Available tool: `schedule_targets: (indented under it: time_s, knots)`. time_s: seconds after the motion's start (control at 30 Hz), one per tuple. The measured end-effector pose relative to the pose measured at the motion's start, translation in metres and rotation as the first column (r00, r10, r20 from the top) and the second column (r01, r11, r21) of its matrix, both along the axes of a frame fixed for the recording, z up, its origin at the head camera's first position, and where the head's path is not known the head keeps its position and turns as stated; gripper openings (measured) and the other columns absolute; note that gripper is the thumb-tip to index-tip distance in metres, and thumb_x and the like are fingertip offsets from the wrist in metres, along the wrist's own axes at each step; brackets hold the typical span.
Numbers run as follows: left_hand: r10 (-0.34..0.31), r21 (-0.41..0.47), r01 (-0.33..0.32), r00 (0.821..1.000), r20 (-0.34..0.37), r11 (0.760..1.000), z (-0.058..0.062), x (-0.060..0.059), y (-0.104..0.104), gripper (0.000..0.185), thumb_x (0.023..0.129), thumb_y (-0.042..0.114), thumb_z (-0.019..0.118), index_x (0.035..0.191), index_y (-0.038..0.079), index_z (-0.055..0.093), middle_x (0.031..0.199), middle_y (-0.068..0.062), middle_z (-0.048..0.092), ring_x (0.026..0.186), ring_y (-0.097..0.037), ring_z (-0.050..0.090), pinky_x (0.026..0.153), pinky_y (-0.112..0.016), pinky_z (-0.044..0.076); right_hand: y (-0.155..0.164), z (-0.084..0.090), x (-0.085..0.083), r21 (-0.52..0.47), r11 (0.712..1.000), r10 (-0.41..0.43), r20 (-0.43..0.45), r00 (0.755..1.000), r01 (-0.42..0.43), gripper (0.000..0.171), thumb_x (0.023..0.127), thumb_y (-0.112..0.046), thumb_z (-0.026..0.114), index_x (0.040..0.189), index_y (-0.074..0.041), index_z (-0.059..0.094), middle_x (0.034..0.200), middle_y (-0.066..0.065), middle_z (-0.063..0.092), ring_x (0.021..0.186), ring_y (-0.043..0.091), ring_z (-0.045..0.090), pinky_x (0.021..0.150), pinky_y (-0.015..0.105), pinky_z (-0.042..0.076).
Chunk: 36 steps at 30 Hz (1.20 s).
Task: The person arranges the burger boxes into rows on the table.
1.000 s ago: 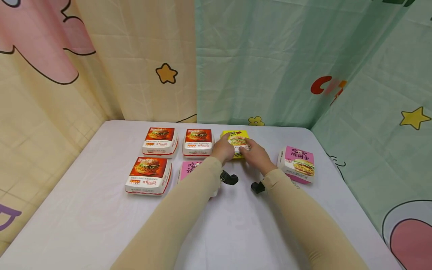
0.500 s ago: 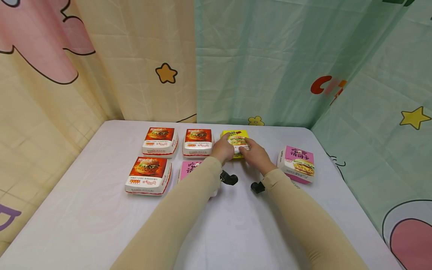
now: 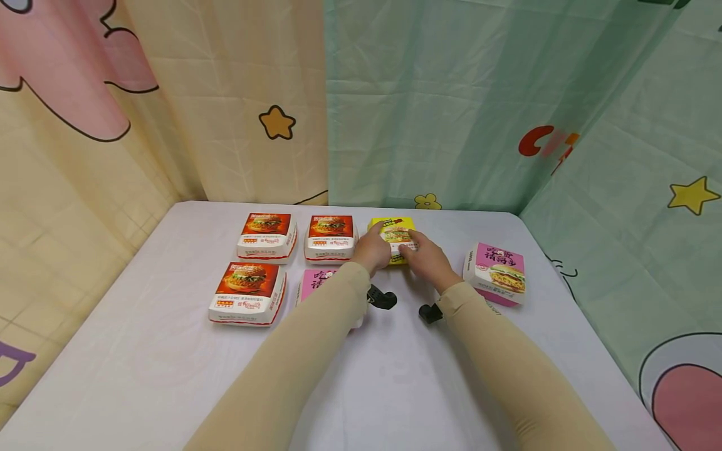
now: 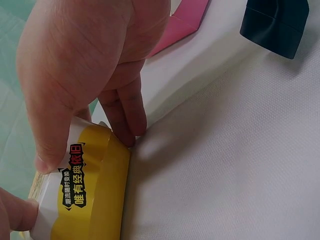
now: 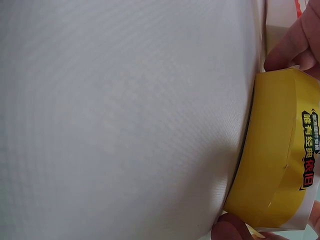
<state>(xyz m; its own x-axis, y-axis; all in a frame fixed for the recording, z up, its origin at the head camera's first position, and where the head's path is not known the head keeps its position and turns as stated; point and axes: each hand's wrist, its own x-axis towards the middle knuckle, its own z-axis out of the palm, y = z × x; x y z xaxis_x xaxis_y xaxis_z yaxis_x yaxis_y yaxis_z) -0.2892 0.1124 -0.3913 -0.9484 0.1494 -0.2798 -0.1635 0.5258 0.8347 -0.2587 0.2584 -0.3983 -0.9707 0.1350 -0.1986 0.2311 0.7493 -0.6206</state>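
A yellow and white burger box [image 3: 398, 233] lies flat near the back of the table. My left hand [image 3: 373, 249] grips its left side, thumb on the lid and fingers down the side wall. From the right, my right hand [image 3: 431, 262] holds the same box, its thumb also on top. In the left wrist view, the yellow front wall of the burger box [image 4: 107, 195] sits on the cloth between both hands. The right wrist view shows the burger box [image 5: 272, 145] with fingers at both ends. Its far side is hidden in the wrist views.
Red and white burger boxes [image 3: 331, 239] [image 3: 267, 237] [image 3: 248, 294] stand on the left of the white-covered table [image 3: 169, 369]. One pink burger box [image 3: 313, 283] is partly hidden under my left forearm. Another pink burger box [image 3: 499, 273] stands right of my right hand. Curtains [image 3: 429, 94] surround the table.
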Motion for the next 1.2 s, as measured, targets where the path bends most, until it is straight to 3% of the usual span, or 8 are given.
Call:
schedule_targets:
  time_s: [0.5,1.2]
  knots:
    - [-0.003,0.006,0.003,1.0,0.02,1.0,0.0006,0.0009,-0.001,0.07,0.103,0.009,0.049,0.166,0.034,0.032,0.165,-0.012,0.042,0.132,-0.032,0.048,0.114,-0.048,0.044,-0.0006,-0.0008,0.0004,0.001,1.0,-0.005,-0.004,1.0,0.005,0.067,0.109,-0.042,0.051,0.168,-0.018,0.028,0.171,0.013,0.034,0.156,0.037,0.034,0.128,0.057,0.028]
    - [-0.018,-0.004,0.018,1.0,-0.011,1.0,-0.0031,-0.0005,-0.0013,0.068,0.104,0.01,0.047,0.166,0.033,0.032,0.162,-0.012,0.046,0.128,-0.031,0.05,0.107,-0.045,0.046,-0.0009,-0.0015,0.0022,-0.003,1.0,0.0,-0.023,1.0,0.0,0.067,0.108,-0.042,0.051,0.167,-0.017,0.03,0.17,0.014,0.036,0.155,0.037,0.036,0.128,0.057,0.028]
